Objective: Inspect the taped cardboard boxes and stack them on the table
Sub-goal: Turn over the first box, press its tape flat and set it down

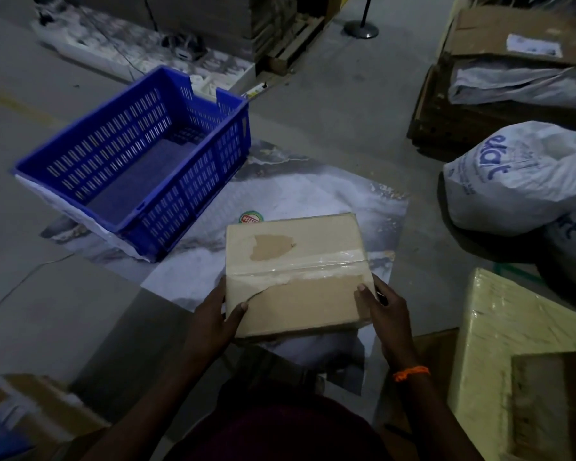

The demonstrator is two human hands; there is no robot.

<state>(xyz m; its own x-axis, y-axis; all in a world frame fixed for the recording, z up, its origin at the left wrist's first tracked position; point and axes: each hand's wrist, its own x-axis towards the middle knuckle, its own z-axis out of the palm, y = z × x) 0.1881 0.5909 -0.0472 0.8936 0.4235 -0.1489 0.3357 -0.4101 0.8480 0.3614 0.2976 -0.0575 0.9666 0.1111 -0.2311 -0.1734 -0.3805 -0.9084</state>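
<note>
Holding a taped cardboard box (pixel 296 261) over a marbled sheet (pixel 290 191) on the floor, clear tape crossing its top. Gripping its near left edge with the left hand (pixel 215 316), thumb on top; clasping the near right corner with the right hand (pixel 388 309), thumb likewise on top, orange thread (pixel 411 373) at that wrist. Working near a blue crate (pixel 193 181) on the left, white sacks (pixel 519 181) well off to the right.
</note>
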